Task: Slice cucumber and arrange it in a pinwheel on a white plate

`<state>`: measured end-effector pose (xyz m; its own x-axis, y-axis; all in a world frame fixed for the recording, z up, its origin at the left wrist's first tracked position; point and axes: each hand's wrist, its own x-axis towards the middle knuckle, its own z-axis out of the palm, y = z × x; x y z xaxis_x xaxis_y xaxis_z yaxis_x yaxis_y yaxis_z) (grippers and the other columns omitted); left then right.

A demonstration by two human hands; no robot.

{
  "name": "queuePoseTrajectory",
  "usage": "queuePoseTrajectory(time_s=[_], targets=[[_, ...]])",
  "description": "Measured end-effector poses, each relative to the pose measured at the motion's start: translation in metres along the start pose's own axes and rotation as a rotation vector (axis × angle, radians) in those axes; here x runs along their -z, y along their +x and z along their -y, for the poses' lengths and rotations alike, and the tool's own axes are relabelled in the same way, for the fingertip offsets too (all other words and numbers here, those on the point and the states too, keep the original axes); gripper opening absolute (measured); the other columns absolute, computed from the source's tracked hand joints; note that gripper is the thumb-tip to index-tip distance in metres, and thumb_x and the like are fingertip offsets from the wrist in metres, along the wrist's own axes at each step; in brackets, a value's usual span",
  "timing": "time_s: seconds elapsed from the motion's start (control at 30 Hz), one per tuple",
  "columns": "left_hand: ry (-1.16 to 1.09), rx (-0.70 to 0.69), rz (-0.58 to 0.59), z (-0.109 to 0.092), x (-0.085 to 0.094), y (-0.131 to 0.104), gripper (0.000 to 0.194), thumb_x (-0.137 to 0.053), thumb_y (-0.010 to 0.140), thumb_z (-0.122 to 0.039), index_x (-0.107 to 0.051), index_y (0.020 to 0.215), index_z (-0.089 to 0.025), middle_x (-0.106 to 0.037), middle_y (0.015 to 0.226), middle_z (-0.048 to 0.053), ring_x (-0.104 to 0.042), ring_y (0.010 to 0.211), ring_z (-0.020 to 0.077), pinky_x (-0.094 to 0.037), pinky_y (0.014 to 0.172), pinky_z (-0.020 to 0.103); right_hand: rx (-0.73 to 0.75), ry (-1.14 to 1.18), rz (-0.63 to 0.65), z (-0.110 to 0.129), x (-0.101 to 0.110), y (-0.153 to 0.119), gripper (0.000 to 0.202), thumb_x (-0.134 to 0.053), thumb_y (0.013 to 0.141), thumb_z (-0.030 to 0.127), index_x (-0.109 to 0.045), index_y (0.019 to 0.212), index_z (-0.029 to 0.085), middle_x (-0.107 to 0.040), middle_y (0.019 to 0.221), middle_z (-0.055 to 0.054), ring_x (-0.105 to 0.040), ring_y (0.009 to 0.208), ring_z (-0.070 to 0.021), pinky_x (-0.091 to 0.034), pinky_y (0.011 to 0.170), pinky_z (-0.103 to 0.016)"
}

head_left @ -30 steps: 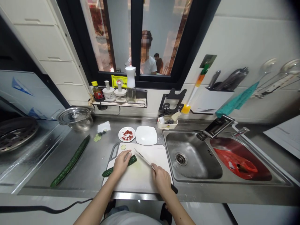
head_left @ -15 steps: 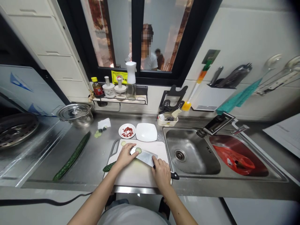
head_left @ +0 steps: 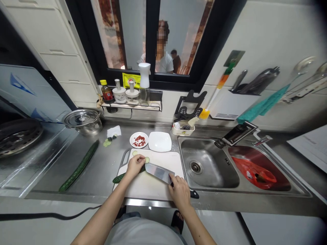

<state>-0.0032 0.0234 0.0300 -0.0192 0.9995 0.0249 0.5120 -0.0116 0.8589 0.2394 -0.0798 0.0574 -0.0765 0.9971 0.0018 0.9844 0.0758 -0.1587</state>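
A cucumber slice (head_left: 147, 160) is pinched at the fingertips of my left hand (head_left: 135, 166), above the white cutting board (head_left: 155, 190). My right hand (head_left: 181, 190) grips a cleaver (head_left: 158, 171) by its handle, the blade pointing left toward my left hand. A cut cucumber (head_left: 119, 178) lies under my left hand, partly hidden by it. Another slice (head_left: 135, 153) rests at the board's upper left. Behind the board are a small plate of chopped red pieces (head_left: 139, 140) and a white square plate (head_left: 160, 141).
A whole cucumber (head_left: 79, 166) lies on the counter at left, near cucumber scraps (head_left: 107, 142) and a lidded pot (head_left: 83, 121). To the right is a double sink (head_left: 209, 166) with a red bag (head_left: 255, 172). Behind stands a seasoning rack (head_left: 133, 106). A person shows in the window.
My left hand has moved the slice from over the blade to the left, off its surface. The cleaver has shifted slightly right and down with my right hand. The view has shifted a little.
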Motion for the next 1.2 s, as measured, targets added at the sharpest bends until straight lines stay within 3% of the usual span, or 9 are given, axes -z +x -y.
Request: queuePoseTrajectory(time_s=[0.2,0.37,0.8,1.03,1.2], targets=[[0.093,0.269,-0.152,0.041,0.012,0.027,0.018,-0.061,0.078,-0.033,-0.068,0.087,-0.019,-0.071,0.081,0.003,-0.064,0.078,0.0173,-0.046,0.071,0.025,-0.13,0.175,-0.01,-0.008,-0.005,0.001,0.038,-0.047,0.084,0.021,-0.061,0.12,0.018,-0.068,0.103,-0.007,-0.059,0.094,-0.019,-0.04,0.084,-0.028],[0.176,0.307,-0.133,0.058,0.011,0.043,0.014,-0.062,0.077,-0.029,-0.068,0.086,-0.02,-0.071,0.082,0.003,-0.064,0.076,0.0164,-0.043,0.067,0.023,-0.167,0.207,0.036,-0.007,-0.007,0.002,0.04,-0.048,0.084,0.023,-0.061,0.122,0.019,-0.067,0.112,-0.007,-0.06,0.102,-0.0187,-0.041,0.089,-0.027],[0.372,0.242,-0.104,0.046,0.009,0.052,0.022,-0.057,0.079,-0.024,-0.066,0.1,-0.022,-0.071,0.09,0.005,-0.063,0.082,0.0189,-0.04,0.069,0.025,-0.208,0.275,0.036,-0.002,-0.003,0.006,0.037,-0.05,0.084,0.022,-0.063,0.118,0.018,-0.068,0.112,-0.006,-0.061,0.103,-0.0194,-0.042,0.09,-0.027],[0.434,0.239,-0.061,0.04,0.011,0.049,0.016,-0.054,0.083,-0.027,-0.067,0.089,-0.02,-0.071,0.092,0.009,-0.062,0.081,0.0197,-0.041,0.07,0.026,-0.205,0.297,0.028,-0.003,-0.006,0.007,0.035,-0.051,0.083,0.023,-0.065,0.115,0.02,-0.07,0.107,-0.006,-0.062,0.1,-0.0181,-0.042,0.089,-0.026],[0.498,0.244,-0.058,0.037,0.011,0.047,0.02,-0.052,0.085,-0.028,-0.068,0.094,-0.02,-0.07,0.099,0.009,-0.063,0.087,0.0206,-0.042,0.073,0.027,-0.2,0.297,0.012,-0.002,-0.007,0.009,0.035,-0.049,0.084,0.025,-0.065,0.114,0.019,-0.07,0.106,-0.006,-0.062,0.099,-0.0185,-0.043,0.087,-0.026]])
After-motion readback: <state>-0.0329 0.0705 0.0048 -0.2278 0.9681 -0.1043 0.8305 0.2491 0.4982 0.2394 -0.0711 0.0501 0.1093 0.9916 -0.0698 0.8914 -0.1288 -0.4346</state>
